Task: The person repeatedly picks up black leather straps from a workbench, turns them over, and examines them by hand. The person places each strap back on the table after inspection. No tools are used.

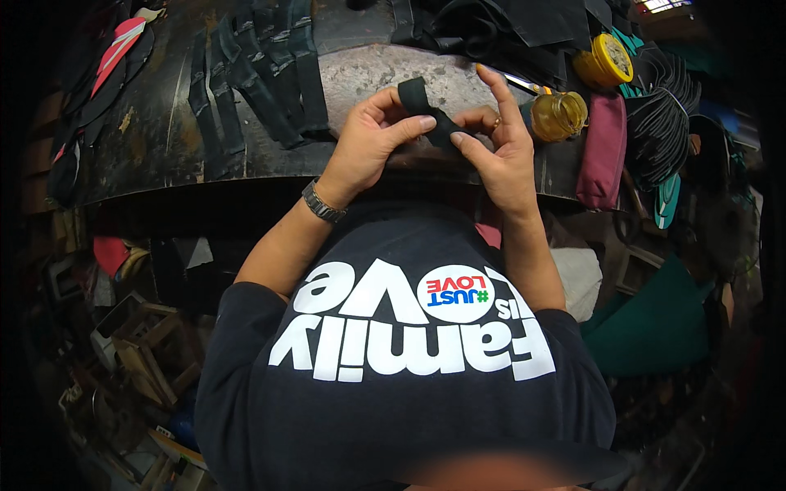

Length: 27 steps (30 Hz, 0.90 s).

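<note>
A short black strap (417,96), dark and looking like fabric or leather, is held up in front of me above a worn stone slab (368,69). My left hand (370,139) pinches one side of it between thumb and fingers. On the other side my right hand (501,147) grips it with the thumb against a bent finger, while the index finger points up and away. The strap curls over at its upper left end. Beyond my left hand, several similar black straps (262,90) lie side by side on the dark worktable (164,164).
Right of my right hand stand a glass jar (557,117) of amber stuff and a yellow tub (604,61). A maroon pouch (603,151) and a bundle of black cords (661,110) lie farther right. Red and black sole-shaped pieces (115,61) sit far left.
</note>
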Each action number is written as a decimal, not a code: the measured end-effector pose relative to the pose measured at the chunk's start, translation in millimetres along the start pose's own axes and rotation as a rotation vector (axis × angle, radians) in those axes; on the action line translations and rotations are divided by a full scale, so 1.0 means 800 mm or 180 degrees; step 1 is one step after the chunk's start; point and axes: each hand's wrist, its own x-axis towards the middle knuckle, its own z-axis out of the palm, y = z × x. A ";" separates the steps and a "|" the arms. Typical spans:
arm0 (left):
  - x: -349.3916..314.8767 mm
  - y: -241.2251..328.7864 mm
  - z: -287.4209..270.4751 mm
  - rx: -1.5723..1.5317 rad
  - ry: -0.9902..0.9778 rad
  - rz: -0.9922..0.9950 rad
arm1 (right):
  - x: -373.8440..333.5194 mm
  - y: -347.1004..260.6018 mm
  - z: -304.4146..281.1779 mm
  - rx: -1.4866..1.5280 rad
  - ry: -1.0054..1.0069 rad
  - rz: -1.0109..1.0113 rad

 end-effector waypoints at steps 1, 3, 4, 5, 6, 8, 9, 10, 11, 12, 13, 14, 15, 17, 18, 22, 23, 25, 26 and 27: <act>-0.001 0.000 0.000 0.0088 -0.0012 0.0005 | 0.001 -0.001 0.000 -0.0064 -0.0036 -0.0135; -0.003 -0.001 0.002 0.0173 -0.0019 0.0082 | 0.001 -0.004 0.000 -0.0260 -0.0048 -0.0295; -0.003 -0.001 0.003 0.0207 -0.0037 0.0159 | 0.000 -0.006 0.000 -0.0010 -0.0092 -0.0160; -0.004 -0.002 0.004 0.0277 -0.0017 0.0171 | 0.000 -0.007 0.000 0.0227 -0.0135 -0.0039; -0.004 -0.002 0.006 0.0336 -0.0020 0.0230 | -0.001 -0.008 0.001 0.0487 -0.0193 0.0025; -0.004 -0.002 0.007 0.0433 -0.0032 0.0285 | 0.000 -0.007 0.004 0.0650 -0.0163 0.0025; -0.005 -0.002 0.007 0.0471 -0.0040 0.0276 | 0.001 -0.005 0.006 0.0743 -0.0156 0.0001; -0.005 -0.002 0.007 0.0502 -0.0044 0.0276 | 0.002 -0.003 0.007 0.0907 -0.0104 0.0017; -0.006 -0.002 0.007 0.0518 -0.0064 0.0246 | 0.003 -0.001 0.009 0.1071 -0.0053 0.0033; -0.006 -0.001 0.007 0.0529 -0.0082 0.0224 | 0.004 0.001 0.009 0.1245 -0.0001 0.0043; -0.006 -0.001 0.007 0.0536 -0.0106 0.0216 | 0.005 0.003 0.009 0.1323 0.0002 0.0100; -0.006 -0.001 0.007 0.0540 -0.0129 0.0193 | 0.006 0.005 0.009 0.1410 0.0007 0.0151; -0.006 -0.001 0.007 0.0537 -0.0160 0.0184 | 0.006 0.006 0.008 0.1506 0.0007 0.0190; -0.006 -0.001 0.008 0.0492 -0.0200 0.0171 | 0.007 0.009 0.007 0.1645 -0.0024 0.0173; -0.005 -0.002 0.008 0.0451 -0.0208 0.0167 | 0.007 0.010 0.007 0.1721 -0.0021 0.0166; -0.006 -0.003 0.012 0.0167 -0.0219 0.0096 | 0.005 0.013 0.009 0.1565 0.0155 0.0069; -0.006 -0.003 0.012 0.0177 -0.0209 0.0046 | 0.004 0.014 0.010 0.1520 0.0222 0.0046; -0.006 -0.002 0.011 0.0168 -0.0192 -0.0033 | 0.001 0.014 0.011 0.1278 0.0305 -0.0075; -0.006 -0.002 0.011 0.0202 -0.0194 -0.0081 | -0.001 0.014 0.012 0.1081 0.0323 -0.0173; -0.006 -0.002 0.010 0.0212 -0.0204 -0.0110 | -0.002 0.013 0.013 0.0883 0.0342 -0.0273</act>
